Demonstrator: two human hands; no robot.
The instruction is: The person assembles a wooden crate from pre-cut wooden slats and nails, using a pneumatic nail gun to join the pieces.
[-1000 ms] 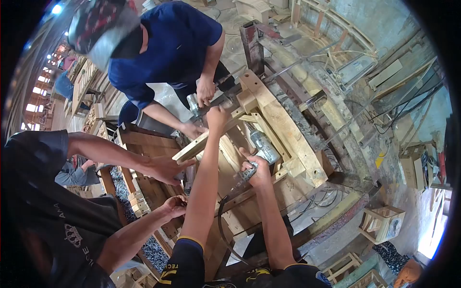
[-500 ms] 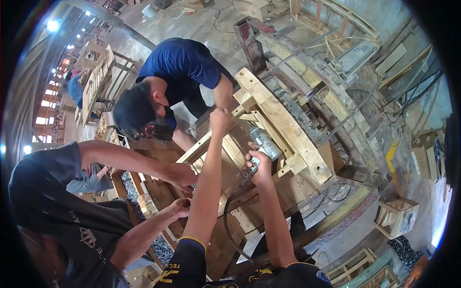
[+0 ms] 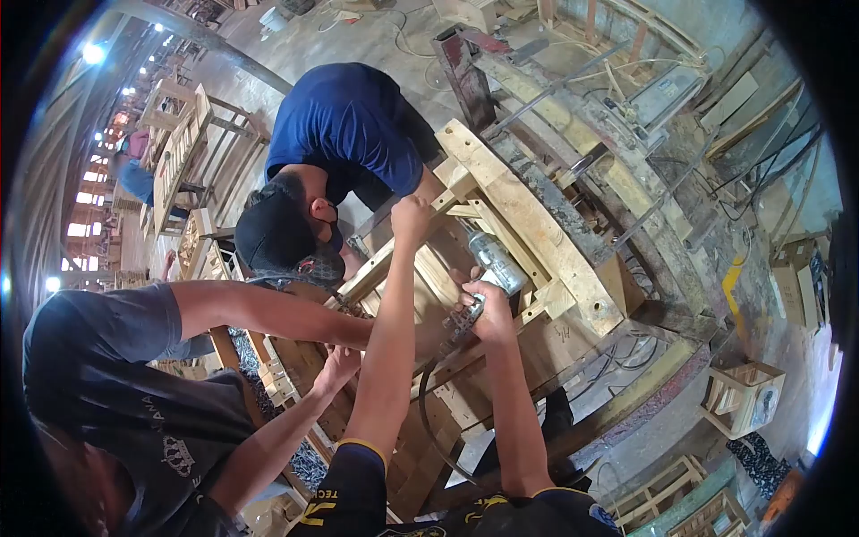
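My right hand is wrapped around the grip of a silver air drill, its narrow nose pointing up and left over a pale wooden frame. A dark hose runs down from the drill's grip. Farther off, my left hand is closed on the frame's upper rail, near the corner by the thick drilled beam. The fingers of that hand are partly hidden from above. Inside the frame are several slats, and whether the drill's tip touches wood cannot be made out.
A co-worker in a blue shirt leans over the frame's far side. Another in a dark shirt reaches in from the left, hands beside my left forearm. A metal clamping machine stands right. Screws fill a tray at lower left.
The blue-shirted co-worker has bent lower and shifted right. The left co-worker's hands have moved right, closer to my forearm. My hands stay nearly where they were, the drill slightly shifted.
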